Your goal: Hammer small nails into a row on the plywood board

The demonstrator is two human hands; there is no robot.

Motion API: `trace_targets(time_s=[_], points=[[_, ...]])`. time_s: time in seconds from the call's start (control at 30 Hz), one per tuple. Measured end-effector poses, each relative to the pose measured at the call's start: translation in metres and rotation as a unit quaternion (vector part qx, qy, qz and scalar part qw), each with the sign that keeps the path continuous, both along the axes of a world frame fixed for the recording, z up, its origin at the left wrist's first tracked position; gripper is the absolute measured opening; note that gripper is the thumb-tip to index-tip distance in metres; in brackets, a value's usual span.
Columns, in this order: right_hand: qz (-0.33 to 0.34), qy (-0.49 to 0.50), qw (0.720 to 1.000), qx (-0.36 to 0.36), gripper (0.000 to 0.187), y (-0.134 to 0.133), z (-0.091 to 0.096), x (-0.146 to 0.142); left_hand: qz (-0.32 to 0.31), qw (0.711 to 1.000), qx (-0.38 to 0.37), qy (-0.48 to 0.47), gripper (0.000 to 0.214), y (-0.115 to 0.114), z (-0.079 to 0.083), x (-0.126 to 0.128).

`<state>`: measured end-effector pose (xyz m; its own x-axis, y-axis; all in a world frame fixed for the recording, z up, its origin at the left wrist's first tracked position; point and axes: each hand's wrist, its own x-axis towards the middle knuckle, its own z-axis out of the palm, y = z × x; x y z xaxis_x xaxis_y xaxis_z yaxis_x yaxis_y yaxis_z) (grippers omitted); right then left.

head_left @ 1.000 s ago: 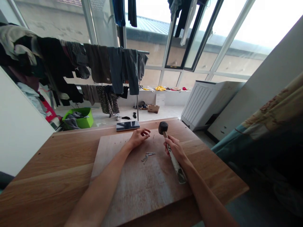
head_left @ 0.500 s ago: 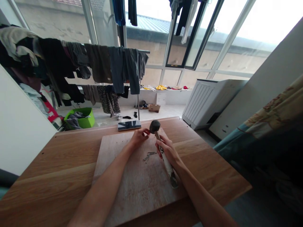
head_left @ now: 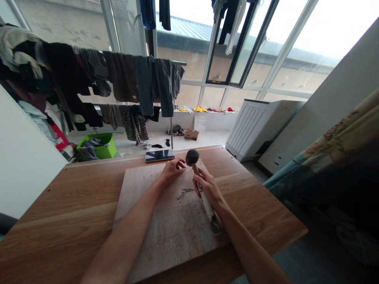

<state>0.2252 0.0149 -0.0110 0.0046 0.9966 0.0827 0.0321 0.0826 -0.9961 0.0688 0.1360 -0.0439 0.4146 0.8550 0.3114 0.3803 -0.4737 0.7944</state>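
My right hand [head_left: 207, 188] is wrapped round the pale handle of a black-headed mallet [head_left: 192, 157], whose head hangs just right of my left fingertips. My left hand [head_left: 172, 170] rests on a worn wooden board [head_left: 166, 228] with thumb and fingers pinched together; whatever they hold is too small to make out. Several loose nails [head_left: 185, 193] lie on the board between my two hands. The board lies on a wooden table [head_left: 59, 213].
A phone [head_left: 160, 155] lies at the table's far edge, beyond the board. Past the table stand a drying rack with dark clothes [head_left: 142, 83], a green basket [head_left: 99, 146] and a white appliance [head_left: 260, 122]. A patterned curtain [head_left: 340, 142] hangs at right.
The mallet head swung left from right of the board's far part to beside my left fingertips. My left hand has stayed pinched at the same spot.
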Motion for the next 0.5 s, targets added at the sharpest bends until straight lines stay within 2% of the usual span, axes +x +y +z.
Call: trace_targets(time_s=[0.5], points=[[0.030, -0.001, 0.999, -0.018, 0.021, -0.0030, 0.0069, -0.0028, -0.008, 1.000, 0.014, -0.004, 0.030, 0.0002, 0.0003, -0.0003]])
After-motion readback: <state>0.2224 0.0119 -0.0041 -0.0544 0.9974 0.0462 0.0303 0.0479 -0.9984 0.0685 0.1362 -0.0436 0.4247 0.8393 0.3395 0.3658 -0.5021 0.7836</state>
